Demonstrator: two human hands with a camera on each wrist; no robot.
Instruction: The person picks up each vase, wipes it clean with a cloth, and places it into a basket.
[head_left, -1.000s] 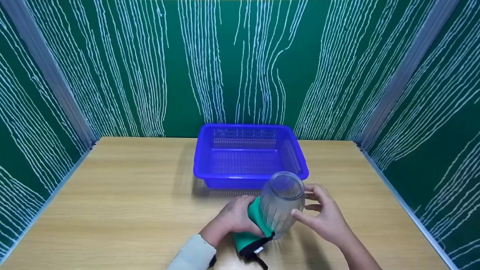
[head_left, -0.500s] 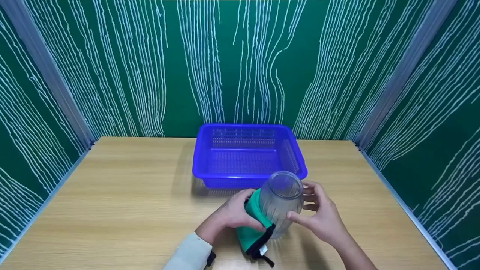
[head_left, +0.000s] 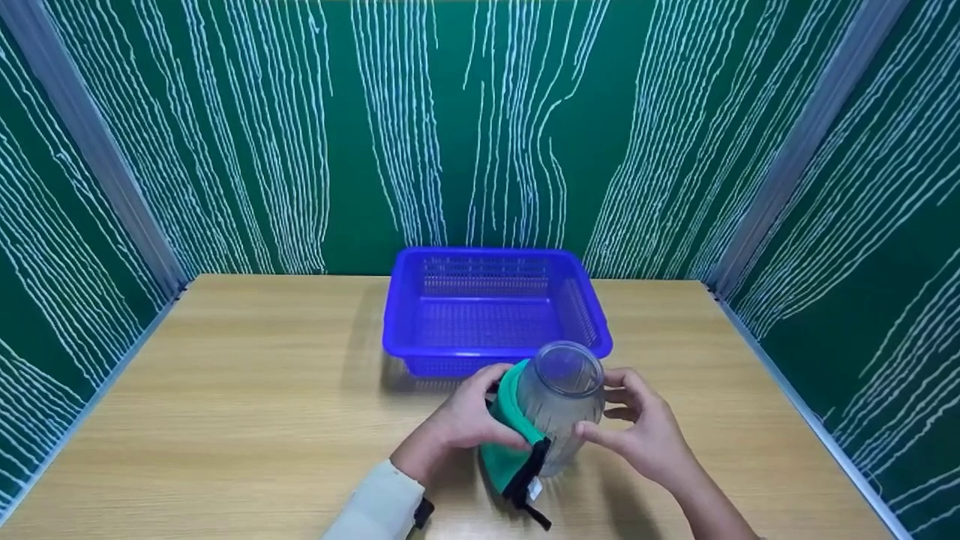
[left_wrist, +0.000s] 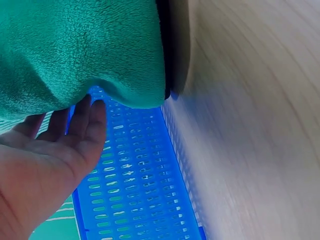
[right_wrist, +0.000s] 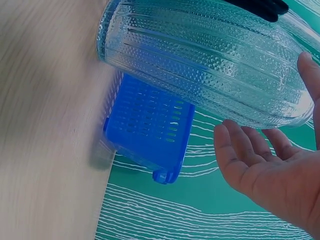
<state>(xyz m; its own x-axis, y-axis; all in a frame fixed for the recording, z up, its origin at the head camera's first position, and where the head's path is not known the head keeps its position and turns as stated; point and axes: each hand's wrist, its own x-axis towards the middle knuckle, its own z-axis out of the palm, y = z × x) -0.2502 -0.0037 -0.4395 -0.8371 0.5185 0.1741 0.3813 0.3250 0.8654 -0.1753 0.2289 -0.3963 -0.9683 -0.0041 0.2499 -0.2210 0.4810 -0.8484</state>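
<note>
A ribbed clear glass jar [head_left: 564, 412] stands on the wooden table, its round mouth facing up. My right hand [head_left: 645, 435] holds its right side, thumb in front and fingers behind. Against the left side of the jar, my left hand [head_left: 469, 416] grips a green towel [head_left: 502, 461] with black edging and a small white tag. In the left wrist view the fluffy towel [left_wrist: 85, 50] hangs over my fingertips and partly hides them. The textured glass jar [right_wrist: 210, 60] fills the top of the right wrist view.
A blue plastic basket [head_left: 499, 352] with slotted walls stands just behind the jar. Green walls [head_left: 600, 150] with wavy white lines rise at the back and sides of the wooden table [head_left: 262, 412].
My left hand has slid the towel forward and slightly up along the jar's left side. The right hand and the jar have hardly moved.
</note>
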